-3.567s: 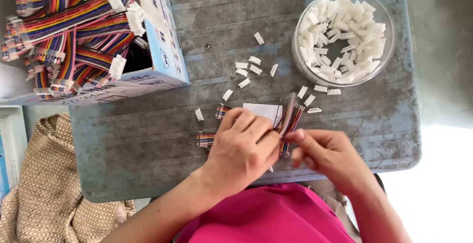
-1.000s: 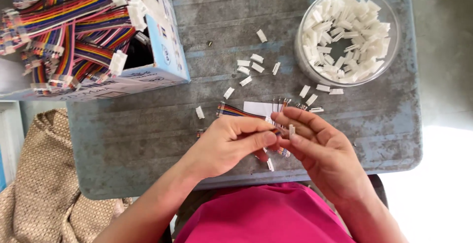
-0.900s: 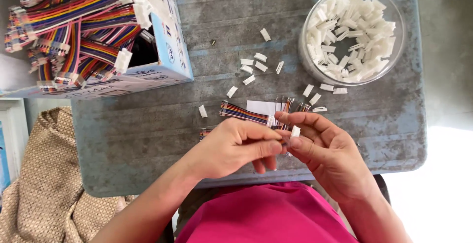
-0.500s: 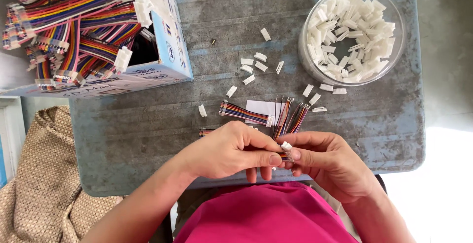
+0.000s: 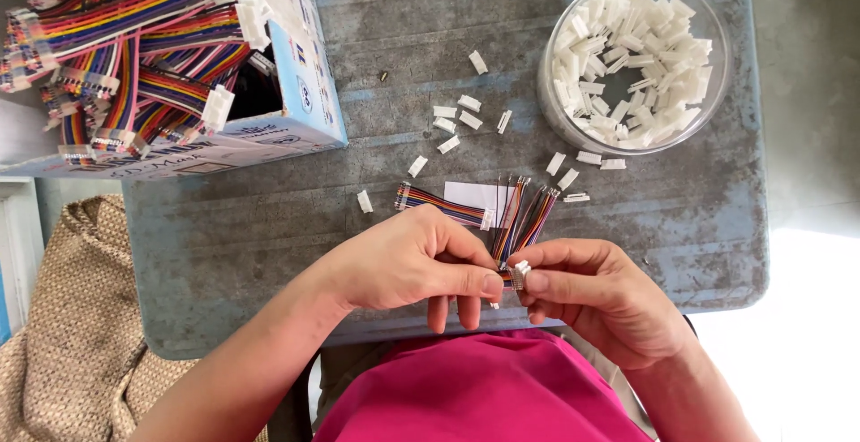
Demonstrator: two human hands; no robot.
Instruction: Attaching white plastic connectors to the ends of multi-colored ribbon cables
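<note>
My left hand [image 5: 408, 263] and my right hand [image 5: 596, 294] meet at the near edge of the grey table [image 5: 269, 227]. Between their fingertips sits a small white plastic connector [image 5: 520, 272]. It is at the end of a bundle of multicoloured wires [image 5: 524, 218] that fans away from me over the table. The left thumb and forefinger pinch the wires just behind the connector; the right thumb and forefinger pinch the connector itself. Another short rainbow ribbon cable [image 5: 439, 205] lies on the table just beyond my left hand, beside a white paper slip [image 5: 475, 194].
A clear round tub [image 5: 627, 128] full of white connectors stands at the far right. Several loose white connectors [image 5: 457, 115] lie scattered mid-table. A blue and white cardboard box [image 5: 305, 84] stuffed with rainbow ribbon cables fills the far left. A woven beige mat [image 5: 63, 334] lies lower left.
Both hands have drawn back toward me to the table's near edge, bringing the wire bundle along. The fingertips have closed together around the white connector at the wire ends.
</note>
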